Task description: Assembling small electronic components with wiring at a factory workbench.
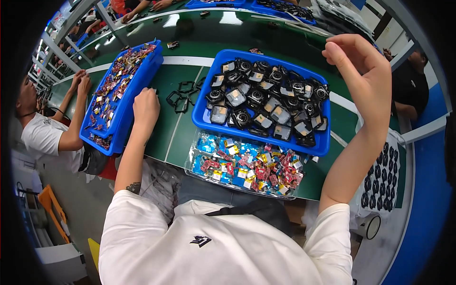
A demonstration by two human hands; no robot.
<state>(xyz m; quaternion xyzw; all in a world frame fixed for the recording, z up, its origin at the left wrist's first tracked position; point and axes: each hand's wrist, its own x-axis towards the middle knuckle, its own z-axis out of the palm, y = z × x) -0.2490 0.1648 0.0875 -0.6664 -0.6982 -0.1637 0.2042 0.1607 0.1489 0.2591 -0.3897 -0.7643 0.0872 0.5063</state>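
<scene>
My left hand is closed above the green table, just right of a long blue bin. Its curled fingers hide whatever may be in them. Raised at the far right, my right hand has its thumb and fingertips drawn together in a pinch; I cannot make out anything between them. Between my hands stands a blue tray heaped with black watch-like cases, several showing pale square faces. In front of it, nearest me, a clear tray holds small red circuit boards with silver and yellow battery pieces.
Black square frames lie on the green table between bin and tray. The left bin holds more red-and-yellow parts. Round black parts sit in rows at right. A person in white works at left; another in black sits right.
</scene>
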